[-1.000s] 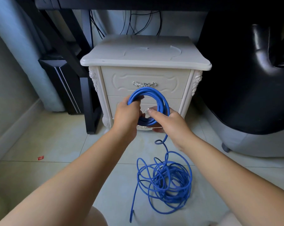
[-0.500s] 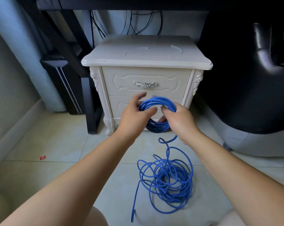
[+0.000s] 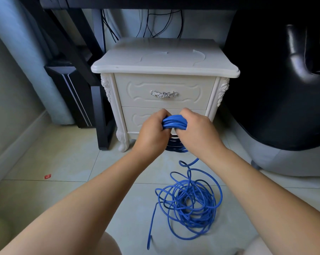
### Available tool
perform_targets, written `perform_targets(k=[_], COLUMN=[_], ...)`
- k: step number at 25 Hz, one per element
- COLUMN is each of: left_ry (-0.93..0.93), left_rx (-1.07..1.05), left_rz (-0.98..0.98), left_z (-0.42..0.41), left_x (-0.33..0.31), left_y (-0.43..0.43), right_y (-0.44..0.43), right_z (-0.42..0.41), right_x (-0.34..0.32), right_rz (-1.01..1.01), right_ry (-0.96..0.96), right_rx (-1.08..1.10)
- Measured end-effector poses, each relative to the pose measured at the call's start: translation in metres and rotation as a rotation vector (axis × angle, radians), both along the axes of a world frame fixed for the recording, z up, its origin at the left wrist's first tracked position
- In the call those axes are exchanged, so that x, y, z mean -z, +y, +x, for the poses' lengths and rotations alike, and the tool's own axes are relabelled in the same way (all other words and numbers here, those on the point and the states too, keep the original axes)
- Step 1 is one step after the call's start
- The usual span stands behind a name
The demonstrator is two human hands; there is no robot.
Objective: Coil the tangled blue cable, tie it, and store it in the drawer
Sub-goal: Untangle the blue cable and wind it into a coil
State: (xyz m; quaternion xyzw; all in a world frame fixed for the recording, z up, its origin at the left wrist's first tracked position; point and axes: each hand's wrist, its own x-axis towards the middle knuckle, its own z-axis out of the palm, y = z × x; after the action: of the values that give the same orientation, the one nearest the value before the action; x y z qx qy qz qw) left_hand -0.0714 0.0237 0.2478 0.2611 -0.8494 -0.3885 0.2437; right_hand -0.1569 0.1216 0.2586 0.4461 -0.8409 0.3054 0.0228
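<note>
Both hands grip one bundle of coiled blue cable (image 3: 174, 122) in front of the lower drawer. My left hand (image 3: 152, 133) closes on its left side, my right hand (image 3: 196, 131) on its right side. The coil's lower loops hang in shadow between my wrists. From there the cable runs down to a loose tangled heap (image 3: 188, 203) on the floor tiles, with one free end trailing toward me. The cream nightstand (image 3: 164, 61) stands straight ahead. Its upper drawer (image 3: 137, 92), with a silver handle (image 3: 163, 94), is shut.
A black desk frame (image 3: 100, 115) and a dark computer case (image 3: 71, 94) stand left of the nightstand. A large black chair (image 3: 277, 89) fills the right side. Black wires hang behind the nightstand. A small red scrap (image 3: 47, 176) lies on the floor at left.
The coil was an upright open ring held at drawer height. It has dropped lower and both hands have closed over its top, squeezing the loops into a flat bundle.
</note>
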Motion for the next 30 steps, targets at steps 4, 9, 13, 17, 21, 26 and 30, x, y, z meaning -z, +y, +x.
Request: perform_targets(k=[4, 9, 13, 17, 21, 26, 30], left_ry=[0.097, 0.273, 0.361, 0.296, 0.13, 0.196, 0.06], left_rx=[-0.119, -0.223, -0.19, -0.197, -0.185, -0.029, 0.067], left_rz=[0.398, 1.012, 1.251, 1.165, 0.777, 0.365, -0.068], left_z=[0.001, 0.003, 0.003, 0.001, 0.006, 0.011, 0.012], left_x=[-0.007, -0.008, -0.005, -0.003, -0.005, -0.002, -0.001], left_y=[0.002, -0.004, 0.002, 0.013, 0.008, 0.004, -0.003], right_y=[0.0, 0.005, -0.002, -0.005, -0.003, 0.002, 0.003], right_z=[-0.008, -0.005, 0.003, 0.001, 0.0, -0.007, -0.002], right_x=[0.005, 0.01, 0.02, 0.023, 0.014, 0.009, 0.007], right_rz=[-0.117, -0.222, -0.299, -0.385, -0.434, -0.193, 0.116], right_ry=[-0.385, -0.843, -0.949, -0.994, -0.908, -0.533, 0.019], right_rx=[0.078, -0.033, -0.002, 0.087, 0.056, 0.023, -0.107])
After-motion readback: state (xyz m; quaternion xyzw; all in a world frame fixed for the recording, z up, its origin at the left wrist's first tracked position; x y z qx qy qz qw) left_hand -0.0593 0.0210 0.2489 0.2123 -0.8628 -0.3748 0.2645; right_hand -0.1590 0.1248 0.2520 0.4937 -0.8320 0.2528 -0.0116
